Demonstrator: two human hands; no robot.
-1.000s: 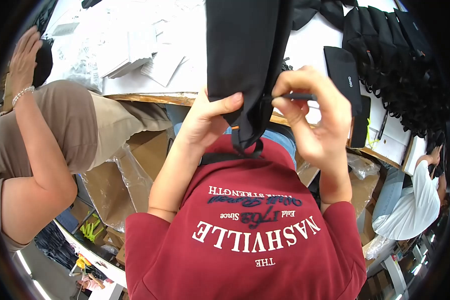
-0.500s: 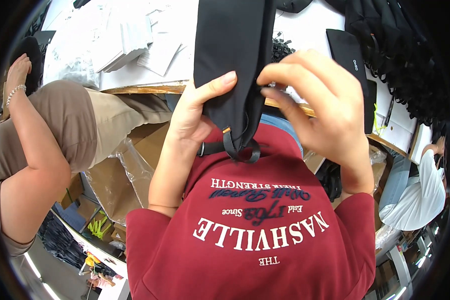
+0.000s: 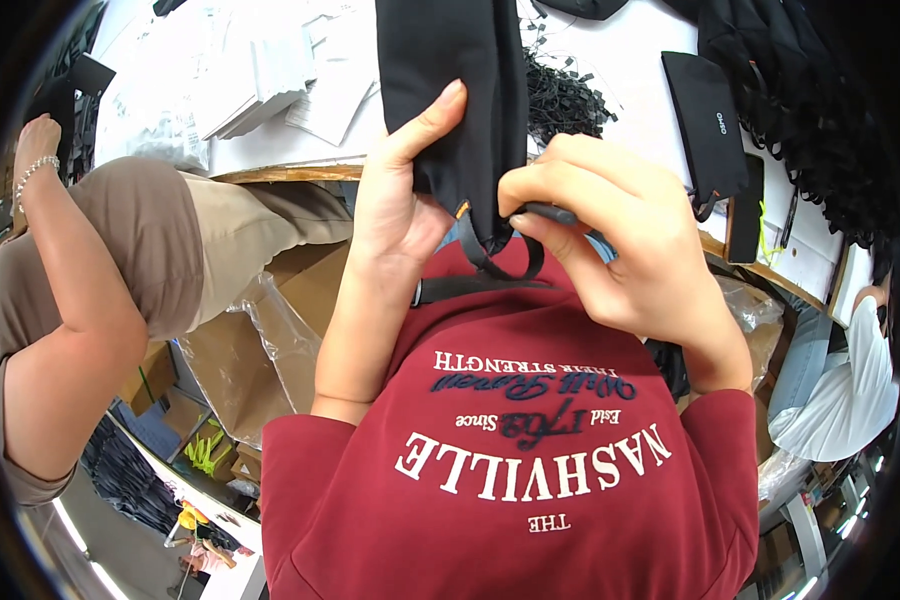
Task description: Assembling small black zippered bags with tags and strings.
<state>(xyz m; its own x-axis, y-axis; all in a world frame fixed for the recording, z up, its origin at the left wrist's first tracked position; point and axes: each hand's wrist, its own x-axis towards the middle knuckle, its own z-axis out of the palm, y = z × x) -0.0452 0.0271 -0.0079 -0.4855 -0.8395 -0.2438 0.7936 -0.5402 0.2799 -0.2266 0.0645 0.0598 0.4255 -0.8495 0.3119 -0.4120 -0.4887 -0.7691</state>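
Observation:
A long black fabric pouch point(image 3: 445, 110) hangs lengthwise in front of me, with a strap loop point(image 3: 485, 262) and a small orange tab at its near end. My left hand point(image 3: 405, 190) grips the pouch from its left side, thumb laid along the fabric. Close by the pouch's right edge, my right hand point(image 3: 625, 225) pinches a small dark object point(image 3: 550, 212) between thumb and fingers; its exact kind is hard to make out. Beyond that hand, a heap of small black cord pieces point(image 3: 568, 98) lies on the white table.
Stacks of white paper slips point(image 3: 270, 85) and clear plastic bags point(image 3: 150, 120) cover the table's left. At right lie a flat black pouch point(image 3: 705, 125) and a large pile of black pouches point(image 3: 800, 110). A co-worker's arm point(image 3: 80, 260) is at left; cardboard boxes point(image 3: 220, 370) stand below.
My right hand has moved down and slightly left along the pouch's edge, toward the strap end. The pouch has shifted a little left and looks narrower, more folded.

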